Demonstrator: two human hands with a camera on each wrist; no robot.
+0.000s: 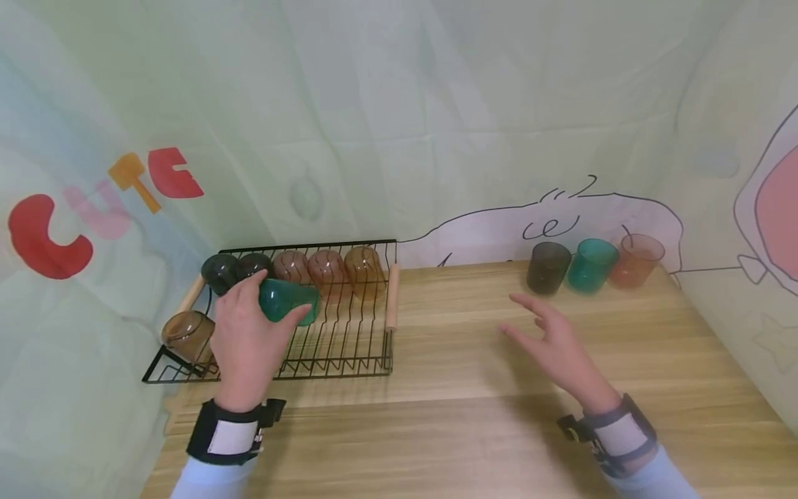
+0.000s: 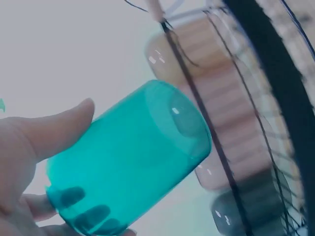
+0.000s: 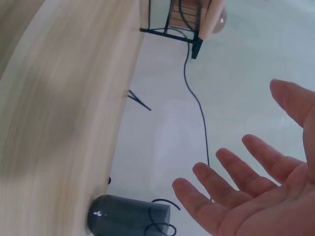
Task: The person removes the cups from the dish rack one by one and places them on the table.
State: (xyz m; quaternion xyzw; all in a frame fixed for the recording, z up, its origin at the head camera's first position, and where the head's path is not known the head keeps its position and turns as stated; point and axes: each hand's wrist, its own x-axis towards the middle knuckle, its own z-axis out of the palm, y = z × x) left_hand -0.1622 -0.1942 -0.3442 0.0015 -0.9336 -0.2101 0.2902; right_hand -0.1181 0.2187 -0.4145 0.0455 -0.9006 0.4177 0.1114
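My left hand [image 1: 244,336] grips a teal glass cup [image 1: 283,302], thumb on one side and fingers on the other, over the black wire rack [image 1: 337,366]. In the left wrist view the same teal cup [image 2: 130,152] lies tilted in the grasp, fingertips showing through its wall. Behind it, dark, pinkish and amber cups stand in a row along the rack's back, such as the amber cup [image 1: 364,272]. An amber-brown cup [image 1: 188,335] leans at the rack's left end. My right hand [image 1: 555,346] hovers over the table, fingers spread and holding nothing.
At the back right of the wooden table [image 1: 449,430] stand a dark grey cup [image 1: 548,269], another teal cup [image 1: 591,267] and an orange cup [image 1: 636,262]. The rack has wooden handles [image 1: 393,298] at its sides. Printed cloth [image 1: 474,125] hangs behind the table.
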